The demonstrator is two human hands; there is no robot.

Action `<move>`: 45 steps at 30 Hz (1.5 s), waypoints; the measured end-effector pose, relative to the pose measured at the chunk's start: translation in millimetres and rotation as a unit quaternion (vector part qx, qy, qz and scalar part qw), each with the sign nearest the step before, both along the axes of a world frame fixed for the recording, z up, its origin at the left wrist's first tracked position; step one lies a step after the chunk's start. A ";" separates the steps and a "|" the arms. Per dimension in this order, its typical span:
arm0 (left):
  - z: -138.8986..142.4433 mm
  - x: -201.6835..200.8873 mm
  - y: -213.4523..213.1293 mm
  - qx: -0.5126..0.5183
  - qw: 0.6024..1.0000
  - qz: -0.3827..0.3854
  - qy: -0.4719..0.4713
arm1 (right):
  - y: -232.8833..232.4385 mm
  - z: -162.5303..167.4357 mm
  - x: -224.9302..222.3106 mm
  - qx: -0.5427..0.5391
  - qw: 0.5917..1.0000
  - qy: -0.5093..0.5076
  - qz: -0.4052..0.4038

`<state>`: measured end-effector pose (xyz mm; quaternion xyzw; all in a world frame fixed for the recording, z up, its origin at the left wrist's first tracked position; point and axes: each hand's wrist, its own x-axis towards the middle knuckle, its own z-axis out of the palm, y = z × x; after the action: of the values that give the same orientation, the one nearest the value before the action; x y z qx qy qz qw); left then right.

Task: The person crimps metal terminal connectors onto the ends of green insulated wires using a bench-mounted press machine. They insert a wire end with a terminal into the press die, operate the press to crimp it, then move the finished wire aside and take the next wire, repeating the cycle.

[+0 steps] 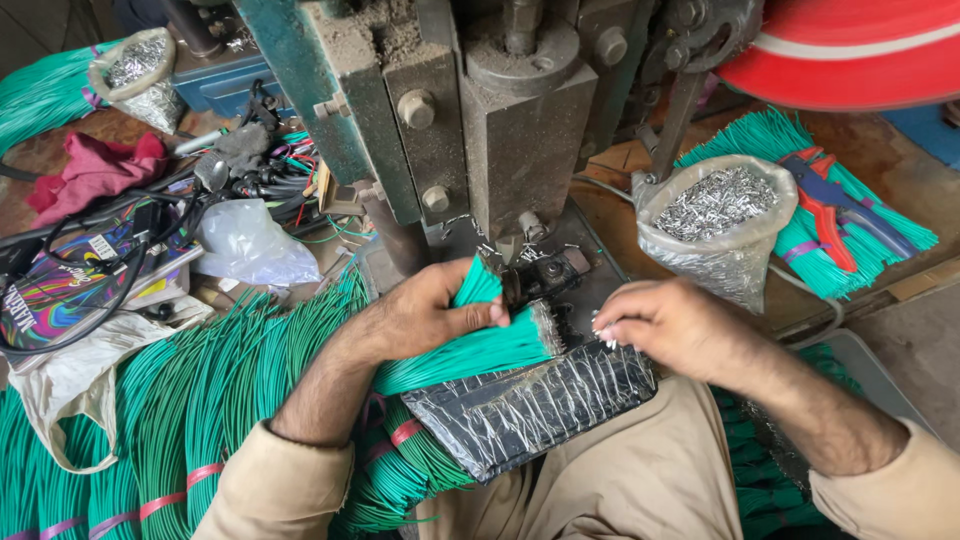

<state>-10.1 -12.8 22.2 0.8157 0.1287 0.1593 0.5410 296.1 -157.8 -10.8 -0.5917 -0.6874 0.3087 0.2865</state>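
We find the work centred on a bundle of green wires (470, 350), lying fanned across a black pad wrapped in clear tape (530, 400) on the person's lap, its stripped ends pointing at the small die (545, 275) at the foot of the grey-green press (500, 120). The left hand (430, 315) is closed over the bundle, thumb on top, with some wires rising between the fingers toward the die. The right hand (665, 325) is pinched shut at the fingertips over what look like small bright metal pieces; we cannot tell exactly what it grips.

Just beyond the right hand, on the bench's right side, stands an open plastic bag of small silver terminals (715, 215), and behind it a tied bundle of green wires with a red and blue hand tool (835, 205) lying across it. At the left edge, large tied hanks of green wire (190, 410) spill down beside the left forearm, with a crumpled clear bag (250, 245), tangled black cables and a red cloth (95, 170) further back.

In our judgement the work is partway through: many hanks remain, and we cannot tell whether the held ends carry fittings.
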 end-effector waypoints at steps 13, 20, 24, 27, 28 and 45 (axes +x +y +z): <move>-19.1 8.2 8.1 -0.134 0.985 0.102 -0.028 | 7.8 -1.8 -12.3 -0.012 0.983 0.155 -0.098; -29.0 9.9 13.6 -0.196 0.974 0.077 -0.084 | 47.9 -13.0 -31.8 0.095 0.940 0.309 -0.111; -26.2 10.7 11.6 -0.246 0.962 0.076 -0.093 | 59.4 -15.4 -65.2 0.130 0.950 0.272 -0.081; -24.4 12.3 11.1 -0.240 0.963 0.073 -0.093 | 60.5 -13.6 -69.7 0.128 0.951 0.275 -0.058; -24.3 12.2 10.9 -0.242 0.963 0.074 -0.092 | 61.1 -13.1 -68.2 0.124 0.945 0.298 -0.054; -28.2 12.3 15.3 -0.158 0.977 0.135 -0.041 | 68.3 -21.2 -72.1 0.123 0.956 0.251 -0.091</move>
<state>2.2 2.5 -6.0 0.6876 0.2396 0.2416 0.6415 224.0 -89.5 -32.0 -0.5153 -0.5696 0.3329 0.5470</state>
